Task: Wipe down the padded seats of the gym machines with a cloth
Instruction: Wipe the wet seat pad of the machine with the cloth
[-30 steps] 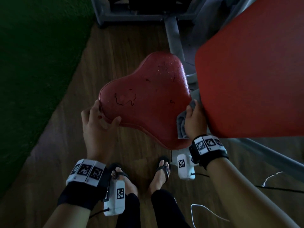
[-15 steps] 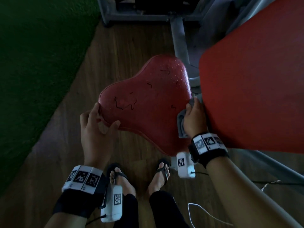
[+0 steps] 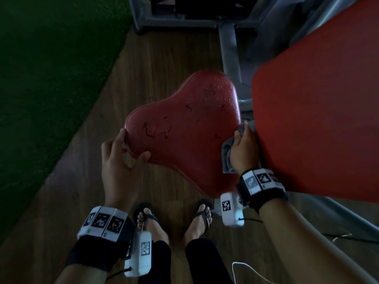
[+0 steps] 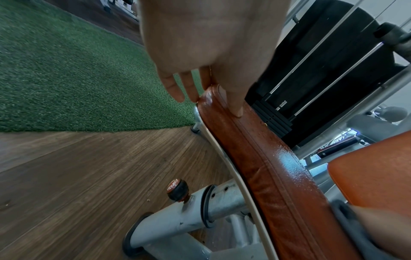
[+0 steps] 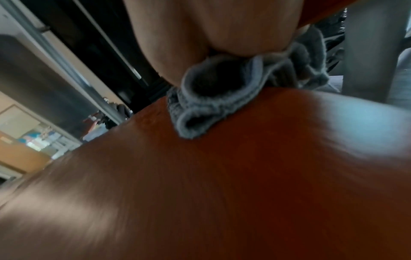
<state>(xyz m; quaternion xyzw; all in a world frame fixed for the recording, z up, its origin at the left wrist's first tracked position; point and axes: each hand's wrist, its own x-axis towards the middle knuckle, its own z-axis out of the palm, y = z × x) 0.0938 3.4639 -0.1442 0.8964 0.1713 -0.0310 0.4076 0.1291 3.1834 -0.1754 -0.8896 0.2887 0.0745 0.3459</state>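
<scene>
The dark red padded seat (image 3: 184, 140) is worn and cracked, with droplets on its far lobe. My left hand (image 3: 121, 156) grips its left edge, thumb (image 4: 235, 105) on top and fingers (image 4: 177, 88) over the rim. My right hand (image 3: 244, 148) holds a bunched grey cloth (image 3: 226, 158) against the seat's right edge, close to the bright red backrest (image 3: 317, 119). In the right wrist view the cloth (image 5: 222, 102) lies crumpled on the seat (image 5: 222, 176) under my hand (image 5: 200, 35). The left wrist view shows the seat's side (image 4: 266, 167) and the cloth (image 4: 347, 219).
A grey steel frame (image 3: 229, 48) runs behind the seat. Its post and red adjustment knob (image 4: 177, 190) sit beneath. Green turf (image 3: 51, 78) borders the wooden floor (image 3: 164, 48) at left. My feet in sandals (image 3: 151, 222) stand just under the seat. A white cable (image 3: 252, 271) lies on the floor.
Both hands keep their places on the seat's edges. The left hand dipped slightly along the rim and came back. The right hand with the cloth has barely shifted.
</scene>
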